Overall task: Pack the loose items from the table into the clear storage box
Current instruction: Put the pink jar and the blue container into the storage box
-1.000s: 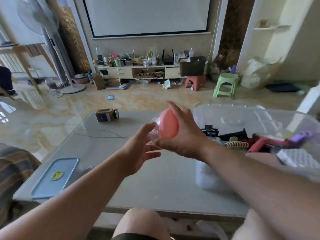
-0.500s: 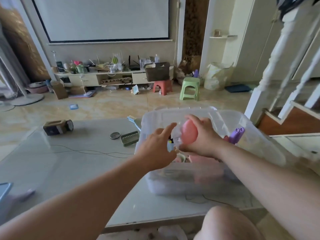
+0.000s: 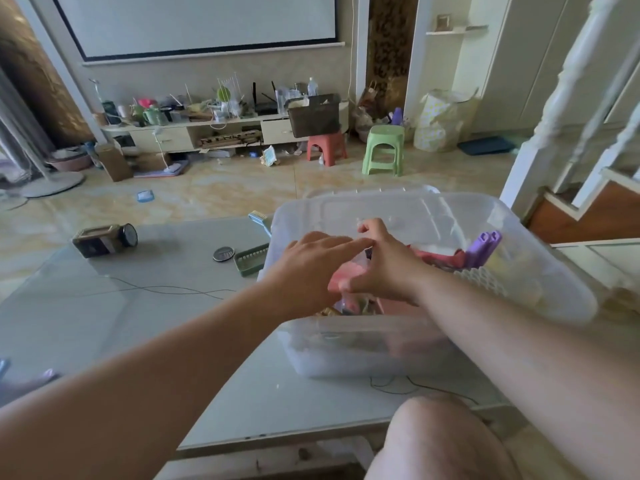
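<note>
The clear storage box (image 3: 433, 202) stands on the right part of the glass table (image 3: 121, 323). Both my hands are over its open top. My right hand (image 3: 384, 268) holds a pink rounded item (image 3: 338, 279) low inside the box, mostly hidden under my fingers. My left hand (image 3: 311, 265) reaches in beside it with fingers straight, its fingertips touching my right hand. Inside the box lie a purple item (image 3: 483, 247), a red item (image 3: 440, 258) and a white mesh piece (image 3: 481, 278). Left of the box, loose on the table, are a green tray (image 3: 250, 259), a dark round disc (image 3: 223, 253), a blue brush (image 3: 259, 220) and a brown clock (image 3: 104, 239).
A thin black cord (image 3: 166, 289) runs across the table and under the box. My knee (image 3: 443, 441) is at the table's near edge. A stair rail (image 3: 568, 116) rises at the right. Red (image 3: 325, 147) and green (image 3: 384, 147) stools stand on the floor beyond.
My right hand has carried the pink item from above the table, over the box and down into it. My left hand followed alongside. My view swung right, toward the box.
</note>
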Motion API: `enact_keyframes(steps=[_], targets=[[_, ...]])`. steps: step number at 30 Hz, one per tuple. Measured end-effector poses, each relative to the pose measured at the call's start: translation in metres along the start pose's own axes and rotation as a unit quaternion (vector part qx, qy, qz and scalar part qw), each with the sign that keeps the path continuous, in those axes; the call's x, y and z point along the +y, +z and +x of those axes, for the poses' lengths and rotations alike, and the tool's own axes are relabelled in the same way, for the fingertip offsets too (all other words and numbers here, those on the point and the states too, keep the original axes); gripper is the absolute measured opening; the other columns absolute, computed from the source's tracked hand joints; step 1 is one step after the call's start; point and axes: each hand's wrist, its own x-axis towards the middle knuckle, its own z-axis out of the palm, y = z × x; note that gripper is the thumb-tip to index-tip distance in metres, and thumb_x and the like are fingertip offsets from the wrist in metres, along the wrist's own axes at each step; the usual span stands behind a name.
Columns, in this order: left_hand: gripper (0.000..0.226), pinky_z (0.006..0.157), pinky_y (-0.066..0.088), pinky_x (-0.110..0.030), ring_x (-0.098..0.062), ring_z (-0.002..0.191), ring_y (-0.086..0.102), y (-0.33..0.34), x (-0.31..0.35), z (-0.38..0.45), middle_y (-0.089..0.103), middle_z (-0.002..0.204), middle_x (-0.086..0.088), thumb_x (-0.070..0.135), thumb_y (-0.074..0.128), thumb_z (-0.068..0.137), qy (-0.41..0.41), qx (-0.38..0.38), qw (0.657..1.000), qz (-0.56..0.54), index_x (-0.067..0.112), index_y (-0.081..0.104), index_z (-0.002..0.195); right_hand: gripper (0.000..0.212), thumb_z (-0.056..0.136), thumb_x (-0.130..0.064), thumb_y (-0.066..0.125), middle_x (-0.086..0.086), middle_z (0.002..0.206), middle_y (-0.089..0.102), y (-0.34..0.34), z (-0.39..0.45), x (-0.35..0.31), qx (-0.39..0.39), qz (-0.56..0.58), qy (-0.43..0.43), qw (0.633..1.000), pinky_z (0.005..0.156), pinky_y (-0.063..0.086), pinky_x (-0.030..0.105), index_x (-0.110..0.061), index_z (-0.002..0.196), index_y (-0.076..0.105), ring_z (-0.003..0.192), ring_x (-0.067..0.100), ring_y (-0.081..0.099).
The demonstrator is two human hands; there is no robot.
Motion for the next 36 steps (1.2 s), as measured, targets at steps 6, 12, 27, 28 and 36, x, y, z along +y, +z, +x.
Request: enact_keyframes(steps=[6,12,27,28,36], targets=[[0.06,0.099,0.044,-0.029,-0.011,0.118,0.052,-0.012,-0.003,-0.01,0.062,0.131,0.013,0.029,0.073,0.081,-0.07,0.017,0.996,-0.054,0.041,0.058,0.138,0.106,0.059,-0.058,0.077,0.007,0.149,0.039,0.009,0.0,-0.005,-0.048,-0.173,-0.02,0.983,0.109,0.041,0.056,-0.056,0.148,0.019,0.137,0.042,0.04],[0.056,0.106,0.039,-0.029,-0.017,0.132,0.053,-0.018,-0.005,-0.026,0.053,0.15,0.012,0.035,0.066,0.088,-0.13,-0.011,0.991,-0.013,0.041,0.056,0.142,0.107,0.072,-0.058,0.071,-0.004,0.165,0.016,0.005,-0.009,-0.011,-0.086,-0.21,0.005,0.974,0.118,0.03,0.058,-0.054,0.153,0.002,0.149,0.039,0.021],[0.05,0.105,0.047,-0.044,-0.025,0.134,0.047,-0.097,-0.187,-0.298,0.045,0.152,0.002,0.047,0.069,0.09,-0.416,0.033,0.907,0.056,0.043,0.057,0.138,0.053,0.087,-0.034,0.068,-0.004,0.141,0.045,0.128,-0.005,-0.205,-0.015,-0.134,-0.267,0.954,0.11,0.039,0.039,-0.035,0.139,0.057,0.129,0.022,0.04],[0.056,0.107,0.045,-0.045,-0.028,0.137,0.042,-0.104,-0.201,-0.318,0.041,0.156,0.0,0.051,0.068,0.088,-0.459,0.013,0.885,0.078,0.045,0.053,0.141,0.051,0.086,-0.036,0.067,-0.003,0.139,0.046,0.156,-0.001,-0.215,-0.038,-0.138,-0.272,0.952,0.109,0.04,0.041,-0.035,0.136,0.058,0.128,0.024,0.041],[0.125,0.115,0.034,-0.048,-0.041,0.139,0.031,-0.083,-0.283,-0.438,0.03,0.153,-0.016,0.088,0.064,0.055,-0.678,-0.041,0.733,0.041,0.046,0.009,0.159,0.056,0.088,-0.034,0.062,-0.004,0.142,0.044,0.381,0.019,-0.286,-0.233,-0.143,-0.252,0.928,0.109,0.045,0.041,-0.034,0.143,0.052,0.132,0.027,0.044]])
